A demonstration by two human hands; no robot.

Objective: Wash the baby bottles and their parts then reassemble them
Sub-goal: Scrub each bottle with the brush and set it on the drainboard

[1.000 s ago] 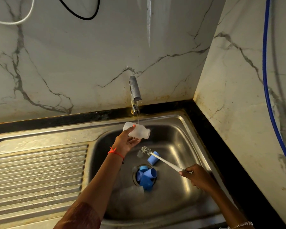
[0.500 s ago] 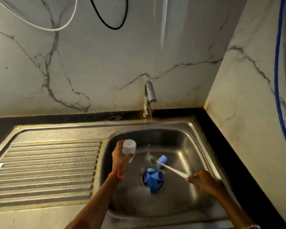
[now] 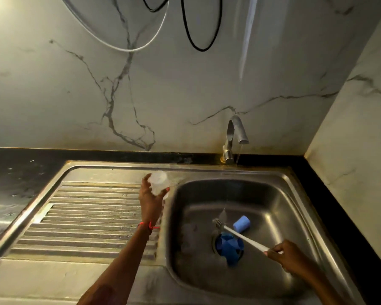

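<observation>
Bottle gripped by left hand above drainboard.

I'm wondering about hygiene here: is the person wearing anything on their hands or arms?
No gloves: both the left hand and right hand are bare. A thin red thread is tied round the left wrist. Both forearms are uncovered as far as they show.

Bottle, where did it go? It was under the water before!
The left hand carried the bottle away from the tap to the left, and now holds it over the drainboard beside the basin. The right hand still holds the brush over the basin, the blue parts still lie around the drain, and the tap still runs.
</observation>
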